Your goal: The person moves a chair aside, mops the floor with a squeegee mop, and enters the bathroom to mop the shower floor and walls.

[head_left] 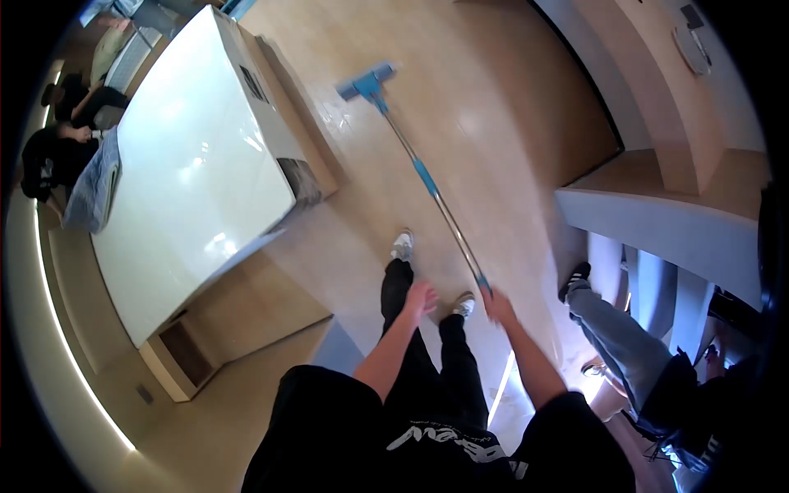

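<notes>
A sponge mop stretches away from me across the floor, its blue-grey head resting on the boards. Its metal pole has blue joints and a blue grip. My right hand is wrapped round the upper end of that pole. To the left of the pole, my left hand hangs in the air above my leg, apart from the mop. Its fingers look loosely spread, and nothing shows in them. My two light shoes stand on the floor just beyond my hands.
A large white glossy table stands on the left, with people seated behind it and a grey-blue cloth at its far side. A person's leg in grey trousers reaches in from the right. A pale counter lies beyond it.
</notes>
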Action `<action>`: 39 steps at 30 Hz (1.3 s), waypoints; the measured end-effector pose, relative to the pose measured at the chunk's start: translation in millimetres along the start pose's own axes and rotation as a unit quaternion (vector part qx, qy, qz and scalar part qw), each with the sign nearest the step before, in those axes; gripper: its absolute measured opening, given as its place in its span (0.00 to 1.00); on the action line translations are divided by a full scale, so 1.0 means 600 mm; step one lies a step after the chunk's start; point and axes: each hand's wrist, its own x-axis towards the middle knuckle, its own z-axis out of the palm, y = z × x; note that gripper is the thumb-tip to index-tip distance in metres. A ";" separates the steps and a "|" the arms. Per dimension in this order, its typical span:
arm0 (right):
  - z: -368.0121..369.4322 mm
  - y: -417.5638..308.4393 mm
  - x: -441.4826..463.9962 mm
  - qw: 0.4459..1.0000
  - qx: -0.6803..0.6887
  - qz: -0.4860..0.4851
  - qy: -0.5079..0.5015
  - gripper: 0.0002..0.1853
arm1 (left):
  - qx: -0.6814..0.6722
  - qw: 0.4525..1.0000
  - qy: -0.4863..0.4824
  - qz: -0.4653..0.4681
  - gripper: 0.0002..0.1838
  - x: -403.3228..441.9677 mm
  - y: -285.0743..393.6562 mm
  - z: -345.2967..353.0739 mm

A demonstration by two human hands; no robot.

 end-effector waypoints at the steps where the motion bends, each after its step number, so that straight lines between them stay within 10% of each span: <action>1: 0.012 0.086 -0.090 1.000 -0.009 0.002 0.010 0.31 | 0.013 0.999 -0.013 -0.039 0.23 0.020 -0.068 0.025; 8: 0.036 0.456 -0.694 0.980 -0.068 0.185 -0.040 0.25 | 0.204 0.940 -0.121 -0.246 0.36 -0.040 -0.511 0.177; 12: 0.025 0.466 -0.819 0.972 -0.056 0.225 -0.049 0.23 | 0.039 0.945 -0.085 -0.314 0.24 -0.106 -0.640 0.239; 20: 0.019 0.385 -0.655 0.992 -0.071 0.102 0.004 0.21 | -0.027 0.992 -0.042 -0.115 0.12 -0.002 -0.469 0.221; 31: -0.041 -0.272 -0.084 0.998 -0.002 -0.053 0.041 0.26 | -0.182 0.961 0.016 0.209 0.15 0.109 0.298 0.040; 39: -0.086 -0.842 0.252 0.975 0.162 -0.121 -0.090 0.33 | -0.049 0.974 -0.068 0.209 0.15 0.057 0.309 -0.173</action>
